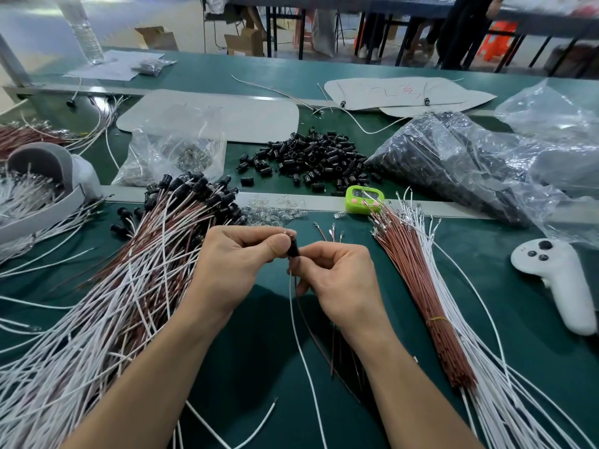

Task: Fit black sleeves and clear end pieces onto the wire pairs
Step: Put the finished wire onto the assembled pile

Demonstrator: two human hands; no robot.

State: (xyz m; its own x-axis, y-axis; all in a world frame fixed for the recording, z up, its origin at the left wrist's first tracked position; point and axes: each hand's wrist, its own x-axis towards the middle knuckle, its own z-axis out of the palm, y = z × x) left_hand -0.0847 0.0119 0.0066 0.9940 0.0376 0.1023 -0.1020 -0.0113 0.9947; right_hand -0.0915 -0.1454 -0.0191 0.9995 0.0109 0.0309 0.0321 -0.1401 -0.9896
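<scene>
My left hand (241, 251) and my right hand (337, 273) meet over the green mat, both pinching a black sleeve (293, 249) threaded on a wire pair (296, 315), one white and one red wire trailing toward me. Metal wire tips stick out above the sleeve. Loose black sleeves (311, 160) lie heaped farther back. Clear end pieces (275, 210) are scattered along the grey strip. A large pile of finished wire pairs with black sleeves (155, 241) fans out at the left. Bare red and white wires (431, 283) lie bundled at the right.
A green timer (363, 197) sits beyond the right bundle. A white controller (557, 280) lies at the far right. Plastic bags of black sleeves (453, 163) and of clear parts (175, 157) sit behind. A few loose red wires (330, 233) lie near my right hand.
</scene>
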